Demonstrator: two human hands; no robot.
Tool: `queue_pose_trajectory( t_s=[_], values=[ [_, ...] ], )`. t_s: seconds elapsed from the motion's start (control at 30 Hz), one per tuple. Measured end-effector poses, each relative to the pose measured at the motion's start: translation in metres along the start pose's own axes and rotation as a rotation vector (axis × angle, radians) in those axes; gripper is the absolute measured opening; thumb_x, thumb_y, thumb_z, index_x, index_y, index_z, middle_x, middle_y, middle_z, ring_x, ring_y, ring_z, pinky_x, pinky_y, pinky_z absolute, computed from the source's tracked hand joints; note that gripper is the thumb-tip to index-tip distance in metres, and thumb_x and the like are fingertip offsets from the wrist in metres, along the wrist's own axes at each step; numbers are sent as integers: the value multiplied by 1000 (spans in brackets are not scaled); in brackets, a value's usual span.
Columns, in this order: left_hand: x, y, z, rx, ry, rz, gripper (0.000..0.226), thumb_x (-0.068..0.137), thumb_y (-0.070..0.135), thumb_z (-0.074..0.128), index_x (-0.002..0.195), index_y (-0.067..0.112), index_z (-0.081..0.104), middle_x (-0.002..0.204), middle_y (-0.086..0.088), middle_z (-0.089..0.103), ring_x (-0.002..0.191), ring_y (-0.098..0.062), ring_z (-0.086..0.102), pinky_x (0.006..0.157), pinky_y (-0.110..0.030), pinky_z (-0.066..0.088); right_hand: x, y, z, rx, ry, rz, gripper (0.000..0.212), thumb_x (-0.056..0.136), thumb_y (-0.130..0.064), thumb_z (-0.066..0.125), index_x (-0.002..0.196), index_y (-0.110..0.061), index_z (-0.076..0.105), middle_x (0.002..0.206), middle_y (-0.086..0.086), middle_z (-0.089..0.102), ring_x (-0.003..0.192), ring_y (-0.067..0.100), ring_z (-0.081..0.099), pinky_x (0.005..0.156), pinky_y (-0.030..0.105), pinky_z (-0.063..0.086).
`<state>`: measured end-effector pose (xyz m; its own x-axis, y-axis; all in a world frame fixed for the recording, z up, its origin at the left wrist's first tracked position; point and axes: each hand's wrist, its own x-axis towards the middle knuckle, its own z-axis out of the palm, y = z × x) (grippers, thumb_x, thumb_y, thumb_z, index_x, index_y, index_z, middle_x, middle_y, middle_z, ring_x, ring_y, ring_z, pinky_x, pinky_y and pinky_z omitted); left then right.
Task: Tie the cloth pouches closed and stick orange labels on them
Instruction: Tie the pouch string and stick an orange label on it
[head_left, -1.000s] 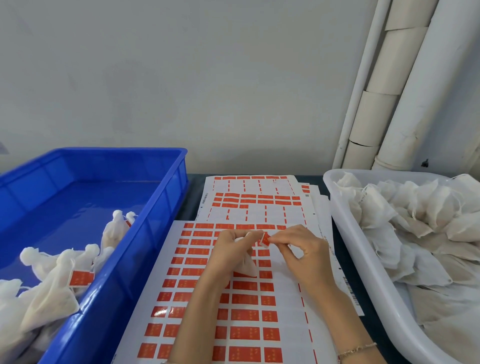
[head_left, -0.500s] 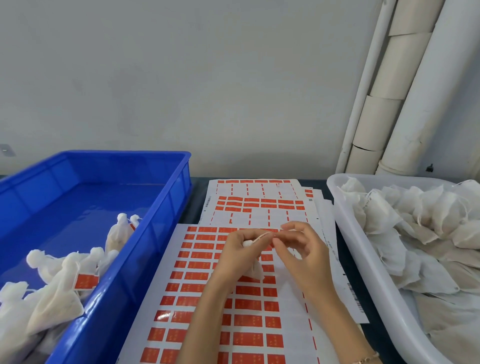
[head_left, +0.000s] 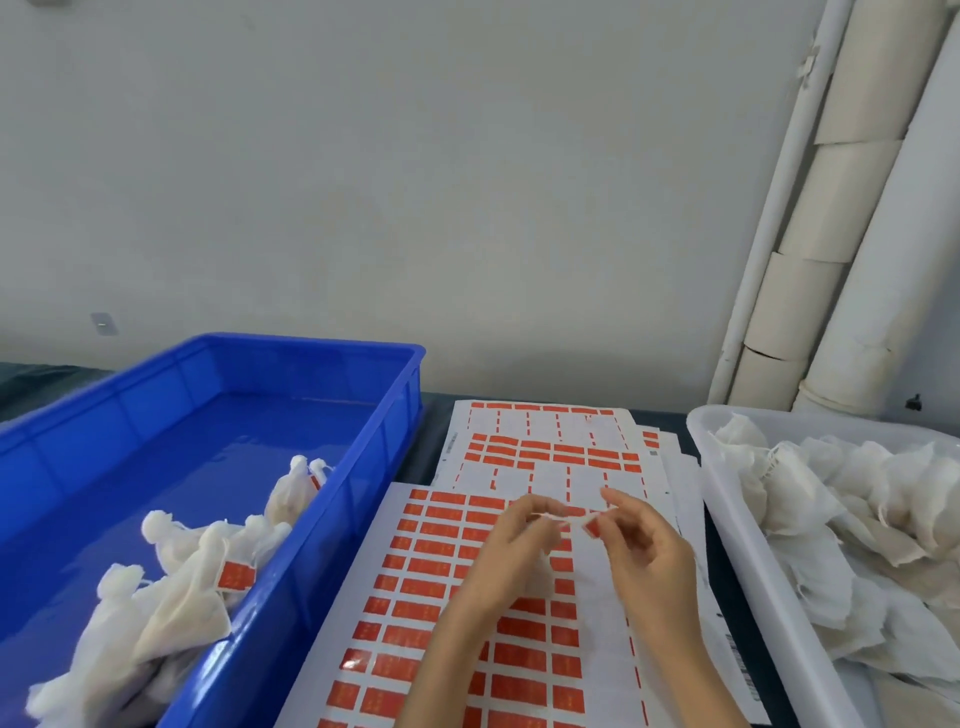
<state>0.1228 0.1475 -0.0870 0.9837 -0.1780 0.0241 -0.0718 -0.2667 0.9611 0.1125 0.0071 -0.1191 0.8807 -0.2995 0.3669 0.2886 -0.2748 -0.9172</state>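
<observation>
My left hand (head_left: 511, 551) grips a small white cloth pouch (head_left: 546, 564), mostly hidden in the palm. Its white drawstring (head_left: 563, 518) stretches to my right hand (head_left: 641, 545), which pinches the string's end with an orange label (head_left: 592, 527) on it. Both hands hover over a sheet of orange labels (head_left: 441, 582). Tied, labelled pouches (head_left: 192, 571) lie in the blue bin (head_left: 332, 519) at the left. Untied pouches (head_left: 841, 499) fill the white bin (head_left: 737, 551) at the right.
More label sheets (head_left: 550, 447), partly used, lie fanned out behind the front sheet on the dark table. White pipes (head_left: 831, 218) run up the wall at the back right. The far half of the blue bin holds nothing.
My hands have drawn apart, pulling the string taut between them. The view has tilted upward, so the hands sit lower in the frame.
</observation>
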Motion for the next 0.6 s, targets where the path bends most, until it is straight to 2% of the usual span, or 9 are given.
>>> queue_pose_trajectory(
  t_s=[0.07,0.13,0.27,0.37,0.47,0.53,0.6],
  values=[
    [-9,8,-2,49,-66,-83,20,95,14,45,99,33,53,123,10,52,100,-4,51,69,-12,40,-1,-1,1,-30,10,-23,22,89,-17,64,102,-34,63,103,-12,67,91,4,65,77,13,49],
    [-27,16,-7,76,-97,-66,19,99,19,38,104,34,48,121,10,50,104,-7,50,69,-12,39,-4,-8,4,-38,-8,-51,21,90,-15,62,96,-35,62,102,-12,66,94,7,63,80,18,50],
    [-68,40,-29,220,45,-5,19,99,23,47,113,35,47,111,13,56,91,-3,58,65,-8,47,-11,-34,12,111,-85,-21,14,91,-17,60,90,-31,64,89,-22,68,85,8,67,73,15,50],
    [-97,63,-59,290,205,188,19,93,21,59,109,30,56,101,15,62,87,0,62,74,-9,52,-23,-68,24,211,-251,-81,9,86,-21,63,94,-25,65,89,-20,71,86,4,69,70,17,57],
    [-120,82,-94,376,287,314,17,87,19,66,102,28,67,98,12,67,90,-2,64,83,-18,54,-37,-112,44,265,-482,-237,27,76,-30,69,102,-30,66,95,-21,71,91,3,69,67,9,51],
    [-130,93,-120,424,326,332,19,86,16,67,96,32,70,92,17,68,87,4,62,78,-10,51,-42,-141,61,230,-595,-298,30,75,-35,70,105,-34,65,95,-22,70,90,4,69,68,10,51],
    [-134,102,-146,483,378,337,23,82,13,68,88,35,72,79,22,67,78,7,58,67,-4,44,-40,-163,81,148,-648,-355,29,77,-37,73,105,-34,67,91,-19,71,87,6,69,70,13,53]
  ],
)
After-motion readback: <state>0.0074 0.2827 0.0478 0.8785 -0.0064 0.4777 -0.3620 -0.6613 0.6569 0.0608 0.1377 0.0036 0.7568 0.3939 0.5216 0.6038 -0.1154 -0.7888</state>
